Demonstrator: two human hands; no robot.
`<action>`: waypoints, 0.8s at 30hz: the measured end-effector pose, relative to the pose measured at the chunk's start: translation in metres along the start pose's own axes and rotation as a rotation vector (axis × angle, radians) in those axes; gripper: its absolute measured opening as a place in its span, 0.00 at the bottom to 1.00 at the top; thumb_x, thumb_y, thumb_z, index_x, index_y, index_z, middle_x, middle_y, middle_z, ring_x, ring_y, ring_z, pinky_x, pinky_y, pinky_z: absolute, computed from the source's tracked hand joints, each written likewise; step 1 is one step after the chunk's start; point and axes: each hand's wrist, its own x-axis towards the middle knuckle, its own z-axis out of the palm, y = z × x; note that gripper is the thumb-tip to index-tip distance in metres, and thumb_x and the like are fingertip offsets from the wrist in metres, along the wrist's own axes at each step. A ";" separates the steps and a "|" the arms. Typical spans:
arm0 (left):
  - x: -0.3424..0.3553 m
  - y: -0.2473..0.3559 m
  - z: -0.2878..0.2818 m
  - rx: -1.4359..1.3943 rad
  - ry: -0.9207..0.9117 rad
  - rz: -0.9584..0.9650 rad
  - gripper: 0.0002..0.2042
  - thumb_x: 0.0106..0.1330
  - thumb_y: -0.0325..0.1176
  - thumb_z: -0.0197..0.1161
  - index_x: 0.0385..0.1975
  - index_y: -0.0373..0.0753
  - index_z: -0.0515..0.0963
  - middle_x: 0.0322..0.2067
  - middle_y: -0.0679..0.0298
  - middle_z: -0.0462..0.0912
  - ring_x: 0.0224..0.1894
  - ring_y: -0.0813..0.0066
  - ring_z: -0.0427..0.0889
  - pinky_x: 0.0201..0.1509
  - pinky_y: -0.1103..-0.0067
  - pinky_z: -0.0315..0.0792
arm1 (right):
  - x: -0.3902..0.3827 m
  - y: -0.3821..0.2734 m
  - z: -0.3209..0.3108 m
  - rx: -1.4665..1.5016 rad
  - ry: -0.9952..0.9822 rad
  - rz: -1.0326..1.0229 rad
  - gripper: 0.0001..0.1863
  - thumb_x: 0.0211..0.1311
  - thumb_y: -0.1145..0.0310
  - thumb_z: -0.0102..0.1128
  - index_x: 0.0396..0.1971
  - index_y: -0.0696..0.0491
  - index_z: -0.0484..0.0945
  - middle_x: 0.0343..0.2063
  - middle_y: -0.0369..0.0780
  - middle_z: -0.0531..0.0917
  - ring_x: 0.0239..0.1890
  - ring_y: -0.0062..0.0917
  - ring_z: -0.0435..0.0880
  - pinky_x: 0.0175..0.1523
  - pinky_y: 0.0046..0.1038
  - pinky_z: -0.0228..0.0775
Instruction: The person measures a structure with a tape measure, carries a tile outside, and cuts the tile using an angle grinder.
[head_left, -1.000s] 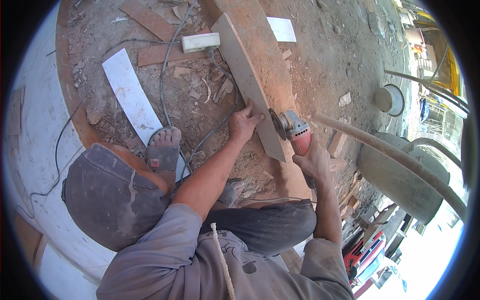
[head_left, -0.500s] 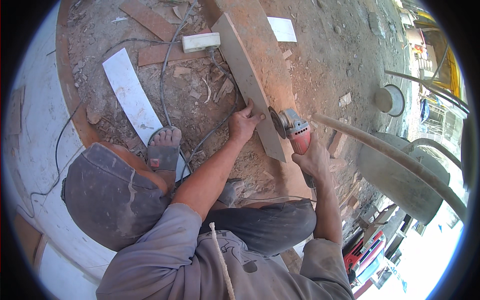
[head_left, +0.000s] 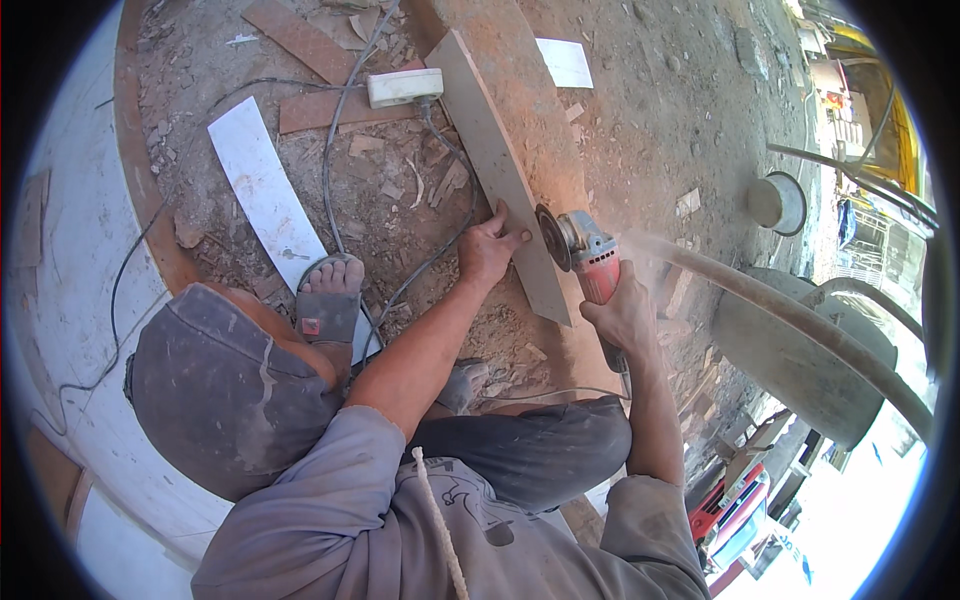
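Observation:
A long narrow tile strip (head_left: 497,150) lies slantwise on a reddish dusty ledge in front of me. Fingers closed around its left edge, my left hand (head_left: 490,249) grips it with the thumb on top. My right hand (head_left: 624,310) is wrapped around the body of a red and silver angle grinder (head_left: 600,266). Its disc stands on edge against or very close to the strip's right edge, just right of my left thumb; exact contact I cannot tell. Pale dust drifts off to the right of the grinder's head.
A white socket block (head_left: 405,87) with dark cables sits by the strip's far left. White tile strips (head_left: 265,180) and brown offcuts (head_left: 298,38) lie on the dirt. On the right are a wheelbarrow (head_left: 800,340) and a bucket (head_left: 778,203). My sandalled foot (head_left: 330,300) is at left.
The grinder has shifted very slightly away from me along the strip's edge. More dust now hangs to its right. My left hand and the strip stay practically in place.

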 end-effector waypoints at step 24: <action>0.007 -0.022 0.003 -0.082 0.027 0.055 0.35 0.57 0.39 0.74 0.64 0.33 0.69 0.47 0.51 0.86 0.45 0.76 0.87 0.49 0.79 0.77 | 0.004 0.000 -0.001 0.045 -0.015 -0.044 0.28 0.40 0.64 0.65 0.43 0.61 0.70 0.35 0.56 0.83 0.43 0.51 0.84 0.48 0.44 0.73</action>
